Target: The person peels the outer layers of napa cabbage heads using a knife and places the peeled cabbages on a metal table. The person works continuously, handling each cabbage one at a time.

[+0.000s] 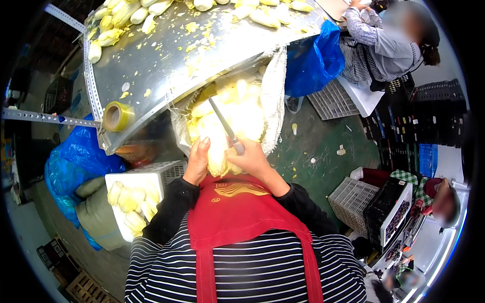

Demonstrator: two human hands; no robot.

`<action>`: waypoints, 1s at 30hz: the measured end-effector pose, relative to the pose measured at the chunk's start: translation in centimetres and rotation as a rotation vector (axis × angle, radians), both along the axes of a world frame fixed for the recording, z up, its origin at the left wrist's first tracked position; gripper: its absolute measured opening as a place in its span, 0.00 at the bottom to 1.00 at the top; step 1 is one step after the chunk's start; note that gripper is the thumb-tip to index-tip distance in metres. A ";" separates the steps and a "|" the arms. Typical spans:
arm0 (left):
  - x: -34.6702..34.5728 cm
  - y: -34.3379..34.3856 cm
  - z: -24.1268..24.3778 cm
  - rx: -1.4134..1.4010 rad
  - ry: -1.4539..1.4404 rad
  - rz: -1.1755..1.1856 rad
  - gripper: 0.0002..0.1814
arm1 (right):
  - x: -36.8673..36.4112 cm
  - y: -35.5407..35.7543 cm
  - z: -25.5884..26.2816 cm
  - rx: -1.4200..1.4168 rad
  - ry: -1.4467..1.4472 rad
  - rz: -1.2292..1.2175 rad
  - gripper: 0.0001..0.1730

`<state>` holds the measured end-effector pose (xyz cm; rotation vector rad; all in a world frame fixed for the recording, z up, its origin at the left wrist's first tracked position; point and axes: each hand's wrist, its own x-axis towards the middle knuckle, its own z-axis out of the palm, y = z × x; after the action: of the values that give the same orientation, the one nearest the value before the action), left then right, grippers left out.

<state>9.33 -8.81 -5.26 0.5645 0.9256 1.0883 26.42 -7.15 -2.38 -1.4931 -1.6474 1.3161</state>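
My left hand [197,161] holds the left side of a pale yellow leafy vegetable, likely a napa cabbage [216,151], in front of the red apron. My right hand [252,157] grips the handle of a knife [223,119] and rests at the cabbage's right side; the blade points up and away to the left. Beyond and below both hands, an open white woven sack [274,98] holds more pale yellow cabbages, partly washed out by glare. Heads of the same kind [110,37] lie along the far side of the metal table [151,75].
A roll of yellow tape [115,116] sits at the table's near left corner. Left of me stands a white box [130,208] of cabbages beside blue plastic bags [79,155]. A blue bag [314,64] and a grey crate [333,100] are at the right, near a seated person [382,49].
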 end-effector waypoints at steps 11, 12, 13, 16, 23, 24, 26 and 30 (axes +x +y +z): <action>-1.3 -0.2 0.0 -0.050 0.022 -0.083 0.30 | -0.3 0.8 0.2 0.083 -0.163 0.073 0.16; -1.7 -0.2 0.2 -0.058 0.018 -0.129 0.30 | -0.2 0.9 -0.3 0.131 -0.198 0.115 0.16; -2.1 -0.1 0.5 -0.066 0.013 -0.174 0.31 | 0.1 1.2 -0.8 0.193 -0.228 0.116 0.15; -3.2 -0.4 1.1 -0.153 -0.145 -0.232 0.33 | 1.5 2.5 -2.2 0.338 -0.307 0.124 0.10; -2.0 -0.3 3.6 -0.281 -0.314 -0.071 0.40 | 3.1 3.1 -3.0 0.214 -0.259 -0.027 0.23; -2.8 -0.4 1.5 -0.255 -0.280 -0.121 0.40 | 2.9 2.9 -2.1 0.072 -0.155 -0.023 0.23; -3.2 -0.8 -0.4 -0.193 -0.175 -0.184 0.34 | 2.1 1.8 -0.4 -0.218 0.053 -0.019 0.22; -1.1 -0.1 0.0 -0.164 -0.204 -0.134 0.26 | 0.2 -0.1 -0.3 -0.160 0.242 -0.028 0.19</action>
<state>8.23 -8.93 -5.27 0.3669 0.7791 0.9212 26.64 -7.24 -2.65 -1.3775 -1.3912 1.5768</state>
